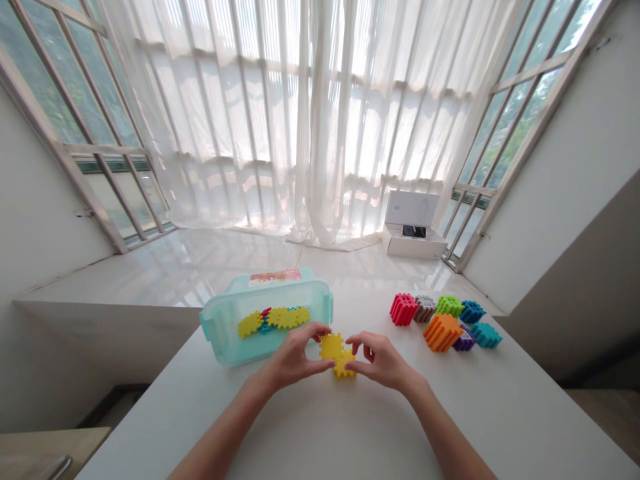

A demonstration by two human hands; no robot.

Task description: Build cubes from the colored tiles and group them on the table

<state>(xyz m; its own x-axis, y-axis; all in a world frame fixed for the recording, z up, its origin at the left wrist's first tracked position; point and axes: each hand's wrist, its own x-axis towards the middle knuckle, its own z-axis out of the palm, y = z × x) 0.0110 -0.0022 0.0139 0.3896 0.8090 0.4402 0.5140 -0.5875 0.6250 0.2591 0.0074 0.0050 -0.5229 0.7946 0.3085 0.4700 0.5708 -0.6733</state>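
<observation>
Two yellow toothed pieces [332,347] meet at an angle between my hands, above the white table [310,427]. My left hand [298,355] pinches them from the left, with its thumb below and its fingers above. From the right, the curled fingers of my right hand [381,359] grip the lower yellow piece [344,365]. A translucent mint-green tub [223,347] stands to the left, and inside it lie several yellow pieces [289,317] with some red and blue ones.
At the right of the table several toothed blocks are grouped: red [403,310], grey-brown, green, blue, orange [442,333], purple and teal. A white box [416,248] with a dark device sits on the ledge by the curtain [320,120].
</observation>
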